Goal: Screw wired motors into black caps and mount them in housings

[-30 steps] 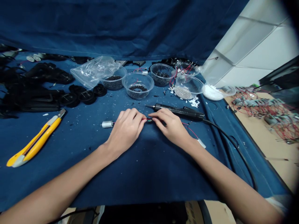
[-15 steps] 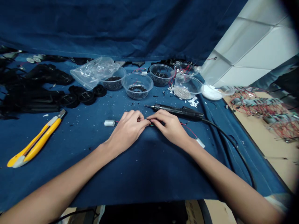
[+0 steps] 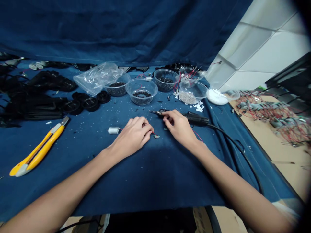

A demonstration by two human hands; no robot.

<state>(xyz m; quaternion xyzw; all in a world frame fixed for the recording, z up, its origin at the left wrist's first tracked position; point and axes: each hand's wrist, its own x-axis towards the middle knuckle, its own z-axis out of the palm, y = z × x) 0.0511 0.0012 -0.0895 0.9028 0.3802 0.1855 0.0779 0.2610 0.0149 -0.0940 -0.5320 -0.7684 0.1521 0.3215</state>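
My left hand (image 3: 136, 132) is closed in a pinch on a thin red wire (image 3: 153, 132), which ends in a small circuit board (image 3: 156, 136) just past the fingertips. On the other side of that hand, a silver motor (image 3: 113, 130) lies on the blue cloth with red wire running under the palm. My right hand (image 3: 178, 126) has its thumb and fingers curled at the front end of a black electric screwdriver (image 3: 198, 119), whose bit points left. Beneath the right wrist another red wire (image 3: 198, 135) shows; what it joins is mostly hidden.
Clear plastic bowls (image 3: 141, 92) of small black screws and other small parts line the back. A yellow box cutter (image 3: 39, 149) and black plastic parts (image 3: 89, 103) lie left. Several wired motors (image 3: 274, 111) sit on cardboard at right, past the screwdriver cable (image 3: 236, 142).
My right hand has left my left fingertips and moved up to the screwdriver's front end. My left hand stays nearly in place, and the small circuit board now shows beyond its fingers.
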